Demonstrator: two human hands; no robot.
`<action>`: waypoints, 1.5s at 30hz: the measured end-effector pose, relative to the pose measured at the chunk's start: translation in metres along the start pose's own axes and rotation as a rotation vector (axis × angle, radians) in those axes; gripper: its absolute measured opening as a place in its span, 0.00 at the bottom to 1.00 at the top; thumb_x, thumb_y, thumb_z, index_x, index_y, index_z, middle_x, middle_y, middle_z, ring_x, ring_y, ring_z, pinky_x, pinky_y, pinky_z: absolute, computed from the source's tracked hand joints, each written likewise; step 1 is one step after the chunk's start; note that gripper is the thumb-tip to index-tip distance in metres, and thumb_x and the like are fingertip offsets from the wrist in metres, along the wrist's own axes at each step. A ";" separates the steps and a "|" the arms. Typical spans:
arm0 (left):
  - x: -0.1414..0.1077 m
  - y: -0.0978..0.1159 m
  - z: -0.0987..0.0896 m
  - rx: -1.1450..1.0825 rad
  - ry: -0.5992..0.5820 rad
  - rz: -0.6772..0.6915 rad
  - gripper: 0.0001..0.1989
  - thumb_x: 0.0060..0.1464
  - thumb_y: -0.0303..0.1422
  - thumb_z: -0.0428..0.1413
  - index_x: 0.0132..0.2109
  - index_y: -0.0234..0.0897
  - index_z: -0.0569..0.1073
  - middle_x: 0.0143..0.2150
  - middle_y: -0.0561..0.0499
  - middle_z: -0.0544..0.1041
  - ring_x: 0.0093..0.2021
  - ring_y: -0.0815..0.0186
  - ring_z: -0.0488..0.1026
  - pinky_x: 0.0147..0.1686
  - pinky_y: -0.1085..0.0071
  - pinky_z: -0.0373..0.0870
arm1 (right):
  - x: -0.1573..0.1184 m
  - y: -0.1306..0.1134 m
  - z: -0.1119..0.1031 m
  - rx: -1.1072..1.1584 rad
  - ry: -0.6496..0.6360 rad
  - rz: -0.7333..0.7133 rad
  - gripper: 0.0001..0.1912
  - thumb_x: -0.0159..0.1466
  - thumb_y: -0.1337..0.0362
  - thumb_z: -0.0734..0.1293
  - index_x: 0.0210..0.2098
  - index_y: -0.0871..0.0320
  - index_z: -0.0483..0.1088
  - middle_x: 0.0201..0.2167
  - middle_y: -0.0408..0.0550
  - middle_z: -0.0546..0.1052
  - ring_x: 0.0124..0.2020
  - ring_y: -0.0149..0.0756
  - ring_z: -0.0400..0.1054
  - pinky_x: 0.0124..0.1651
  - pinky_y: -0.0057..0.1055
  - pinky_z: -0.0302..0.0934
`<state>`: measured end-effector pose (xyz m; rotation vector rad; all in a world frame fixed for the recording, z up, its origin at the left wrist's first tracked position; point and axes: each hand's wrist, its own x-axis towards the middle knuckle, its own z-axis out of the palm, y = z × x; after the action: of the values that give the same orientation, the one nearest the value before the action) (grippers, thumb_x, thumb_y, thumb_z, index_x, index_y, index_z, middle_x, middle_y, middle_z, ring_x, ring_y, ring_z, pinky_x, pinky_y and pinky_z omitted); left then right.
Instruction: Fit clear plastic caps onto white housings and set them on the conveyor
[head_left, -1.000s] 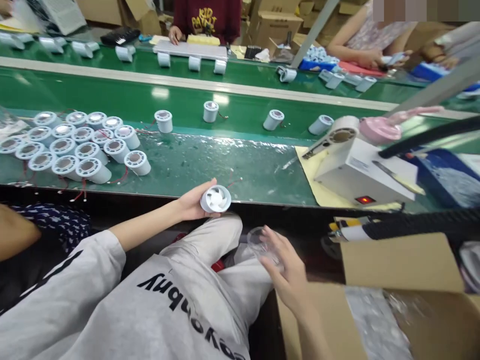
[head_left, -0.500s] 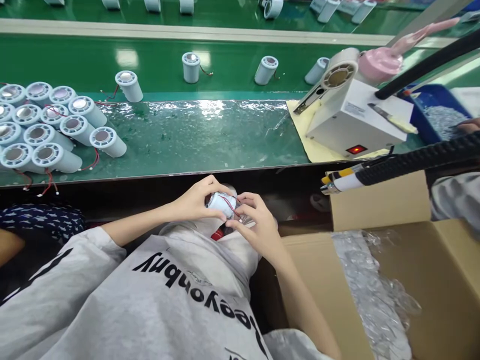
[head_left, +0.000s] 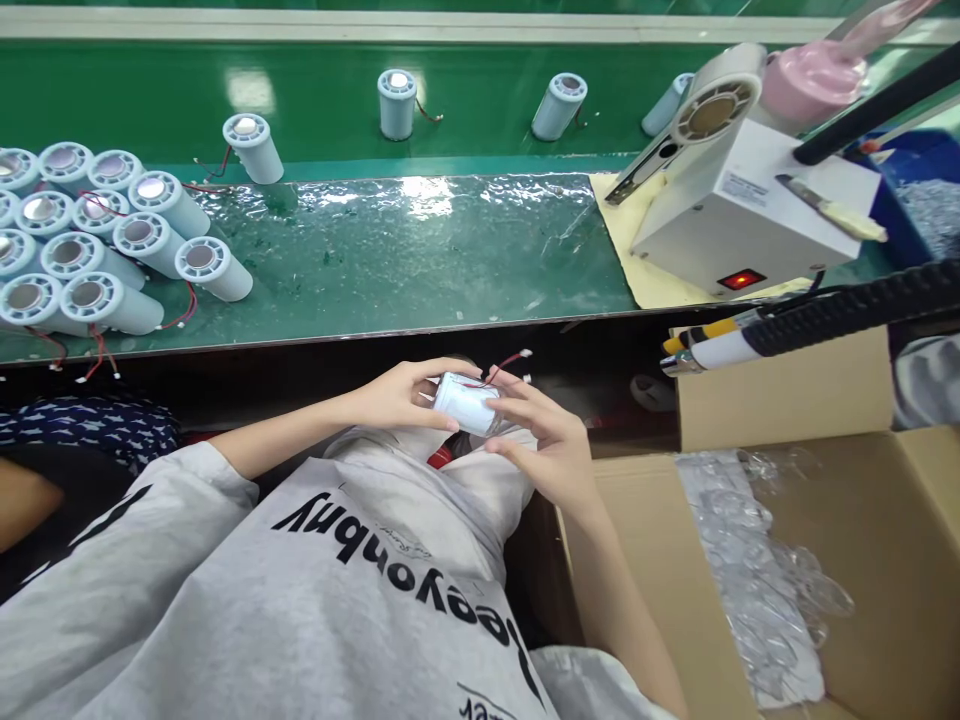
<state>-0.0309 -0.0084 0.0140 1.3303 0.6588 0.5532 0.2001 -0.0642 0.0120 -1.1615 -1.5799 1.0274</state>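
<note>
Holding one cylinder (head_left: 463, 402) above the lap. Left hand (head_left: 401, 395) grasps its 9 o'clock end, thumb against the side; right hand (head_left: 551, 430) grips its 4 o'clock end with bent fingers. Its wire (head_left: 499, 371) runs toward 1 o'clock, plugs unconnected. Fitted cup: cannot tell, fingers cover the ends. Piece judged mid-handling, not yet set down. Cylinder group (head_left: 112, 302) on bench (head_left: 390, 270) at 10 o'clock, no cups on visible tops. Four belt cylinders (head_left: 397, 106), 11 to 1 o'clock. Many clear cups (head_left: 754, 560) left in box (head_left: 885, 560), 4 o'clock.
</note>
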 end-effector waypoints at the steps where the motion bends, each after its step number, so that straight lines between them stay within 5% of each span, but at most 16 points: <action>1: -0.001 0.001 0.000 -0.048 0.009 -0.029 0.34 0.50 0.34 0.68 0.63 0.39 0.71 0.63 0.39 0.73 0.53 0.58 0.77 0.51 0.63 0.75 | -0.002 0.001 -0.001 -0.093 -0.027 -0.078 0.16 0.58 0.59 0.79 0.46 0.51 0.81 0.57 0.52 0.78 0.59 0.52 0.73 0.59 0.47 0.71; 5: -0.002 0.003 -0.001 -0.042 -0.028 -0.046 0.36 0.49 0.36 0.69 0.65 0.42 0.70 0.64 0.40 0.73 0.50 0.59 0.78 0.45 0.65 0.76 | -0.008 0.002 -0.002 -0.214 -0.044 -0.235 0.20 0.61 0.66 0.77 0.52 0.50 0.76 0.59 0.52 0.77 0.59 0.49 0.73 0.60 0.45 0.72; 11: -0.004 0.008 -0.001 0.070 -0.090 0.104 0.37 0.47 0.33 0.71 0.64 0.45 0.72 0.66 0.42 0.72 0.64 0.52 0.70 0.58 0.60 0.72 | -0.013 -0.002 -0.003 -0.043 -0.100 -0.015 0.22 0.61 0.57 0.77 0.52 0.52 0.74 0.59 0.55 0.76 0.61 0.52 0.71 0.57 0.48 0.74; 18: -0.008 0.010 -0.003 0.159 -0.110 0.118 0.37 0.49 0.36 0.70 0.66 0.45 0.70 0.66 0.42 0.71 0.65 0.52 0.69 0.60 0.57 0.71 | -0.010 -0.011 -0.005 0.085 -0.108 0.138 0.25 0.58 0.54 0.79 0.51 0.51 0.74 0.50 0.50 0.80 0.51 0.44 0.77 0.50 0.40 0.78; 31: -0.011 0.013 -0.003 0.140 -0.089 0.054 0.39 0.47 0.35 0.71 0.66 0.44 0.70 0.69 0.42 0.69 0.65 0.51 0.70 0.60 0.59 0.71 | -0.014 -0.014 -0.003 0.149 -0.106 0.208 0.27 0.56 0.51 0.79 0.51 0.52 0.72 0.49 0.51 0.80 0.47 0.43 0.78 0.47 0.38 0.78; 45: -0.010 0.021 0.005 0.127 -0.120 0.029 0.35 0.46 0.36 0.71 0.62 0.41 0.73 0.61 0.42 0.75 0.55 0.55 0.77 0.53 0.63 0.76 | -0.048 -0.020 -0.014 0.055 0.059 0.208 0.28 0.59 0.45 0.75 0.53 0.50 0.71 0.49 0.53 0.79 0.47 0.46 0.77 0.43 0.38 0.76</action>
<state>-0.0341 -0.0151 0.0367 1.4816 0.5842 0.4564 0.2170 -0.1137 0.0261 -1.3265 -1.3975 1.1532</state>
